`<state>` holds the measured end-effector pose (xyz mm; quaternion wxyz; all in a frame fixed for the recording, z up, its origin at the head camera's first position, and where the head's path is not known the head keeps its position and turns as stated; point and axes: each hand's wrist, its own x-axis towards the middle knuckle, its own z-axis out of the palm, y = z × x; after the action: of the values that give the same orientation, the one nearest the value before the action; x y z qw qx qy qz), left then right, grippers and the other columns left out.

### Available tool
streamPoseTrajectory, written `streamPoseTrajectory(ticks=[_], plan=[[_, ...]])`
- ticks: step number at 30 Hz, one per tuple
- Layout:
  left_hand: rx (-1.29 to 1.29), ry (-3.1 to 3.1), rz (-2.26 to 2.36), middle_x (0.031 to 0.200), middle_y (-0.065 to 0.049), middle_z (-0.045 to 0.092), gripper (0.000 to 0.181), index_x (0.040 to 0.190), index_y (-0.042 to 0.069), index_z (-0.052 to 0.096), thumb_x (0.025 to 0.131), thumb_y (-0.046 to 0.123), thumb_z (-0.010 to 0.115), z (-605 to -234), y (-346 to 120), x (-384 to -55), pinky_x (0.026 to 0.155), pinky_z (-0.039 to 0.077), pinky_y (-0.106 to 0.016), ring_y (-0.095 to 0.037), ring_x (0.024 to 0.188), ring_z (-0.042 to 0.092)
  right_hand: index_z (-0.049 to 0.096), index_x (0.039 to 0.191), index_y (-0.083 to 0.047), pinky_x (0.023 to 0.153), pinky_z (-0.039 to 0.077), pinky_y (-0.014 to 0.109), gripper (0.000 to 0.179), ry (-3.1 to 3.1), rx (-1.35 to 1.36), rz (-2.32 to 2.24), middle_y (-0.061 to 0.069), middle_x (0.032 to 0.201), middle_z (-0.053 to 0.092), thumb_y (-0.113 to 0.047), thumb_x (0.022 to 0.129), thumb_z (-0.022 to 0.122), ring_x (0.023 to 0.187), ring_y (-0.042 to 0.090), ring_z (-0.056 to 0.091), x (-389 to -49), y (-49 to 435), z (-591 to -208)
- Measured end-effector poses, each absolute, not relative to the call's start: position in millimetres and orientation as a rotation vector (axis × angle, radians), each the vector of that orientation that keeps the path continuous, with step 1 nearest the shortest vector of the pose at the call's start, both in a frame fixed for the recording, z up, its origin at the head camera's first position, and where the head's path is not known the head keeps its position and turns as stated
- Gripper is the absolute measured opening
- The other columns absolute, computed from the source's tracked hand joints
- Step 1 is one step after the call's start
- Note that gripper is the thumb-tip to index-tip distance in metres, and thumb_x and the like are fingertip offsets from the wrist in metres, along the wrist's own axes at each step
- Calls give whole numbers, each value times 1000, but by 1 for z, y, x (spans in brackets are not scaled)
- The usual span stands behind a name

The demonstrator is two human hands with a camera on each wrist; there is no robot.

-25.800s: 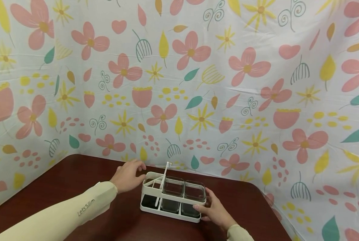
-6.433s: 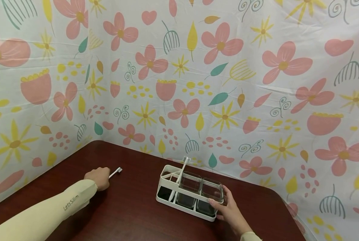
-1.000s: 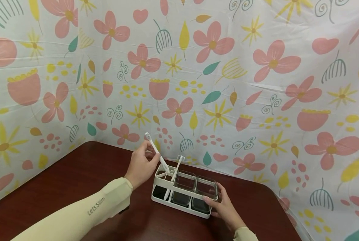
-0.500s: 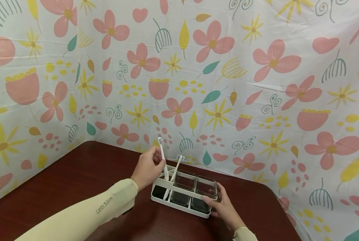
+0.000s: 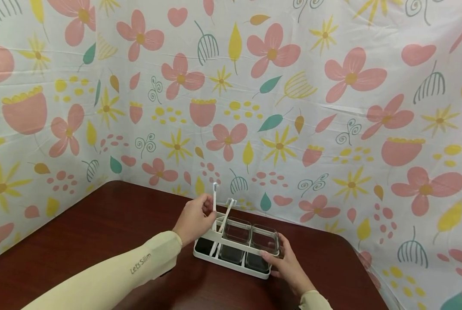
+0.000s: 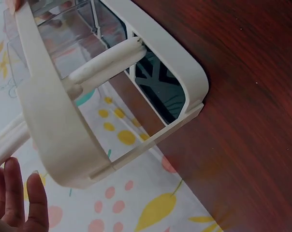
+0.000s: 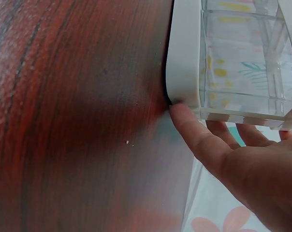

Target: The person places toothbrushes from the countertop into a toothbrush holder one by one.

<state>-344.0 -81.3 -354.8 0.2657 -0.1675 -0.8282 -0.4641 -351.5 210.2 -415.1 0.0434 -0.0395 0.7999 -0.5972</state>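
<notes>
A white toothbrush (image 5: pixel 215 199) stands nearly upright, head up, in the left end of a white toothbrush holder (image 5: pixel 238 261). My left hand (image 5: pixel 195 217) pinches its handle just above the holder's upper rim. Close beside it a second toothbrush (image 5: pixel 228 211) leans in the divided section, its handle reaching down to the dark base. In the left wrist view, the left fingers (image 6: pixel 13 193) are beside a white handle (image 6: pixel 8 140) above the rim. My right hand (image 5: pixel 290 265) grips the holder's right end, thumb in front and fingers behind; the right wrist view shows the thumb (image 7: pixel 194 130) at its corner.
Two clear square cups (image 5: pixel 236 232) fill the middle and right of the holder. It stands on a dark red-brown wooden table (image 5: pixel 130 219) with rounded back corners. A flower-printed white curtain (image 5: pixel 223 168) hangs close behind the table's back edge.
Over the last second my left hand has moved slightly right and down, bringing its toothbrush from a leftward tilt to nearly upright and lower in the holder. The right hand keeps its grip.
</notes>
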Motion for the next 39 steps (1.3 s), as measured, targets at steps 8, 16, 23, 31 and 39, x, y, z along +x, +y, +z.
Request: streamPoseTrajectory(ticks=[8,16,23,31,39], plan=[[-509,-2357,-1176,79,6,58,11,95,7,60,88,2,67,-362,-79,-348,61,49,-28,-9,70,56,11,155,-9,75,53,60,91,2459,-129,-1818,36,146,30,-28,92,73,119,46,52,-349,209,-413],[-530,-2397,-1130,75,9,57,14,92,11,61,86,3,70,-367,-78,-352,61,49,-27,-9,67,54,10,155,-9,77,52,60,89,2448,-136,-1827,35,147,30,-27,93,72,118,44,53,-349,210,-413],[-535,-2409,-1102,74,10,57,15,92,12,61,86,4,71,-371,-77,-352,61,49,-26,-7,65,55,11,155,-10,77,52,59,91,2445,-127,-1827,33,148,29,-28,92,73,120,45,51,-349,210,-414],[-526,-2422,-1102,75,10,58,15,94,11,61,86,5,72,-373,-76,-352,61,49,-26,-6,65,55,10,155,-9,78,52,61,92,2438,-117,-1828,34,148,29,-30,91,74,123,48,48,-351,210,-414],[-515,-2452,-1090,75,10,57,16,96,11,61,85,4,70,-374,-75,-352,62,49,-27,-7,66,55,10,155,-8,78,52,62,92,2442,-125,-1831,36,149,26,-28,91,74,124,50,46,-351,211,-414]])
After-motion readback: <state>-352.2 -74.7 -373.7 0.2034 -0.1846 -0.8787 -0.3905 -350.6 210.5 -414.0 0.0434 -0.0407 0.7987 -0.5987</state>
